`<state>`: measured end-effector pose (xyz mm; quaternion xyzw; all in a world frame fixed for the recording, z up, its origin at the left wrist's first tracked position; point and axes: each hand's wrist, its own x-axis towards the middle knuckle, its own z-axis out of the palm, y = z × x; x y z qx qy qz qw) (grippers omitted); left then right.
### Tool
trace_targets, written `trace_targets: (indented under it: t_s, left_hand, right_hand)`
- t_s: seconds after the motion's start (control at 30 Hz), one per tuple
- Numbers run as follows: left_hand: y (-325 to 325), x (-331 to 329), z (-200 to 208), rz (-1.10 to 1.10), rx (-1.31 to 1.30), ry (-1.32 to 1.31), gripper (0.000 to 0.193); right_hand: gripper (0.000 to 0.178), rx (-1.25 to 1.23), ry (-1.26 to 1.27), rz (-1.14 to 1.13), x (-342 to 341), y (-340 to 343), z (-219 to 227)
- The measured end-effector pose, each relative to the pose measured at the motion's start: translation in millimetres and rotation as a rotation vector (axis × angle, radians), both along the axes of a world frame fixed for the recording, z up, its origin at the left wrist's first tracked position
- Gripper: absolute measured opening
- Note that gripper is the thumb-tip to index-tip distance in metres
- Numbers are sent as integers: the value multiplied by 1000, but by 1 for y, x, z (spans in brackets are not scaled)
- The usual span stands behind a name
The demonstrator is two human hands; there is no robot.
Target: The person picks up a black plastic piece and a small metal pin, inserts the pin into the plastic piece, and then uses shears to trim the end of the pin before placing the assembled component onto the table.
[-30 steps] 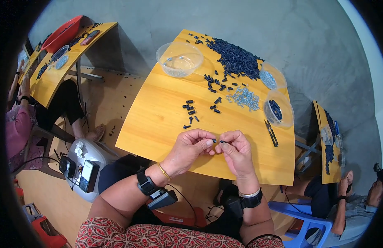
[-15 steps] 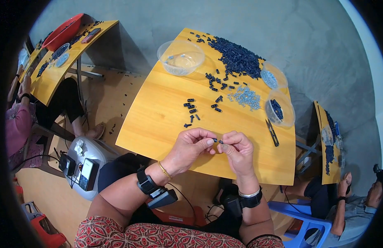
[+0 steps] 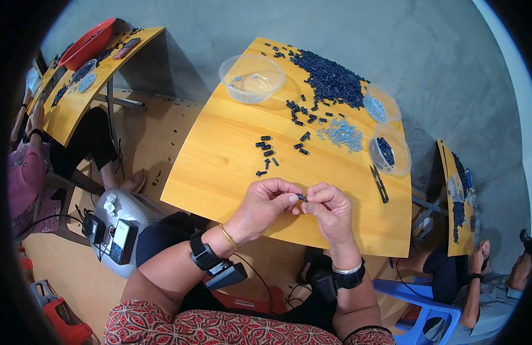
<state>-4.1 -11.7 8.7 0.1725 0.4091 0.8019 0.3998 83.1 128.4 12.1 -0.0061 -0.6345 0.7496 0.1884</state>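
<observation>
Above the near part of the yellow table [image 3: 220,167], my left hand [image 3: 261,208] pinches a small black plastic piece [image 3: 301,197] between thumb and fingertips. My right hand [image 3: 330,208] is closed at the other end, pinching a second small dark piece mostly hidden by its fingers. The two pieces meet end to end between the hands. Just beyond my left hand lies a small group of black plastic pieces [image 3: 268,153], some with a narrow stem. Small silvery screw-like pieces [image 3: 343,135] lie scattered farther right.
A large heap of black pieces [image 3: 329,77] covers the far right. Clear plastic bowls stand around: one far left [image 3: 224,77], one with silvery pieces [image 3: 396,109], one with black pieces [image 3: 405,164]. Black snips [image 3: 379,184] lie near the right edge. People sit at tables on both sides.
The gap between the two small pieces has closed; they now touch end to end. Both hands otherwise stay nearly in place.
</observation>
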Motion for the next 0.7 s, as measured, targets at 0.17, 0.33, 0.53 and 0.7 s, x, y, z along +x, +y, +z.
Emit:
trace_targets:
  t_s: [0.17, 0.33, 0.53, 0.7]
  left_hand:
    - [-2, -1, -2, -10, -3, 32, 7]
    - [-3, -4, 0, -81, -18, 39, 7]
    - [-4, -4, -2, -116, 16, -38, 8]
    - [-6, -5, -1, -136, 43, -56, 7]
  right_hand:
    - [11, -9, -11, 23, 1, -1, 1]
    - [11, 88, 37, 6, 3, -1, 1]
    - [12, 171, 90, -1, 1, -2, 3]
    - [13, 276, 166, -24, 0, -4, 4]
